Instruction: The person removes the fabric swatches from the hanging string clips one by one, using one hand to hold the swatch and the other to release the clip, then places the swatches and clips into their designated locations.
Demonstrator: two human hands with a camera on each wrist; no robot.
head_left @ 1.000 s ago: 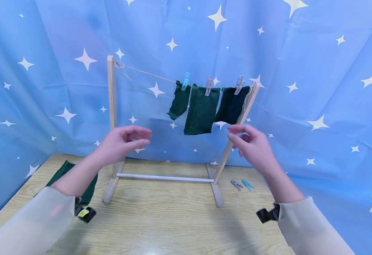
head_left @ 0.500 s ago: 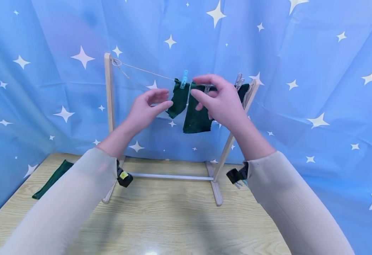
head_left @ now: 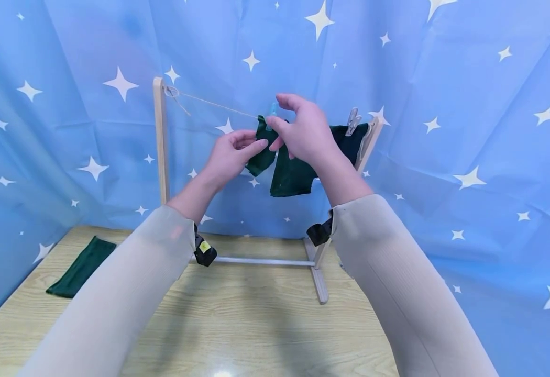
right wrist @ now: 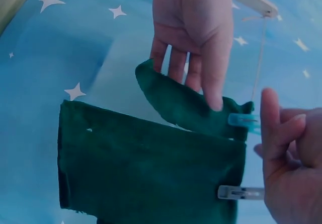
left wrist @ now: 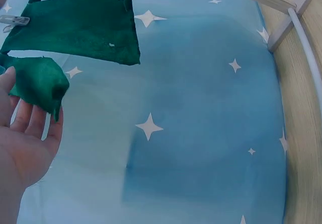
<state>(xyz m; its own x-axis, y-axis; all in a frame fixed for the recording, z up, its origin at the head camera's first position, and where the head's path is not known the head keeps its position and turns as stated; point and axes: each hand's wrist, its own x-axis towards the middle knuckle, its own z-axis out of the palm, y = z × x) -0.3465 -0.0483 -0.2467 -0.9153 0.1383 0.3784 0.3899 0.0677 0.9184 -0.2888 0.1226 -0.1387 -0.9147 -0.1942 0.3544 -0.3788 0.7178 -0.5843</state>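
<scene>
My left sleeve [head_left: 110, 298], at eight o'clock, and finely ribbed right sleeve [head_left: 397, 283], at four, are pale grey-beige; my black left wrist camera [head_left: 205, 256] bears a yellow sticker [head_left: 205, 246].

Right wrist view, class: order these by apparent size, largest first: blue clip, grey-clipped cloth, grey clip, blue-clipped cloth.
1. grey-clipped cloth
2. blue-clipped cloth
3. blue clip and grey clip, unranked: they look too alike.
</scene>
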